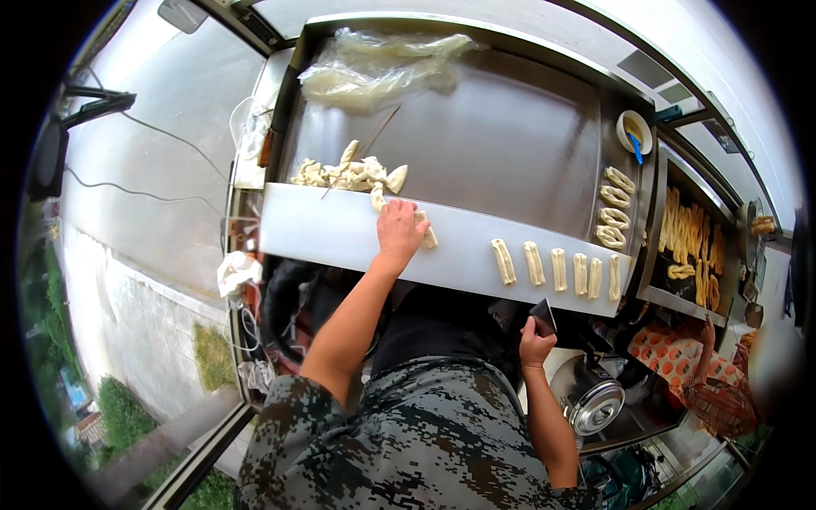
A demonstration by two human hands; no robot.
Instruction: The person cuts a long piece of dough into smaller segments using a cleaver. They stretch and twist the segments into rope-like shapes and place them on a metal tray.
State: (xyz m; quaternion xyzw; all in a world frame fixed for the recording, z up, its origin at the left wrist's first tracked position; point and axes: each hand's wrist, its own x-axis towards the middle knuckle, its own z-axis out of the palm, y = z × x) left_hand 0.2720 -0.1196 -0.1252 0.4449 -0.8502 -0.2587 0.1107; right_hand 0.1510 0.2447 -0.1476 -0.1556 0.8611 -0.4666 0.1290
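Observation:
My left hand (399,233) is over the long white cutting board (325,220), its fingers curled about a short dough strip (430,237), partly hidden by the hand. Just beyond the fingertips, a curved dough piece (378,197) hangs over the board's far edge from a heap of dough scraps (347,173). Close to the board's near edge, my right hand (536,347) grips a dark, flat-bladed scraper or knife (543,317). Several pale dough strips (533,262) lie spaced out along the right part of the board.
Crumpled plastic film (382,70) and a thin stick (380,131) lie on the metal worktop (510,121). Twisted dough rings (614,217) and a bowl with a blue-handled utensil (634,132) sit at right. Beyond is a tray of fried dough (685,236). Another person (685,357) stands at right.

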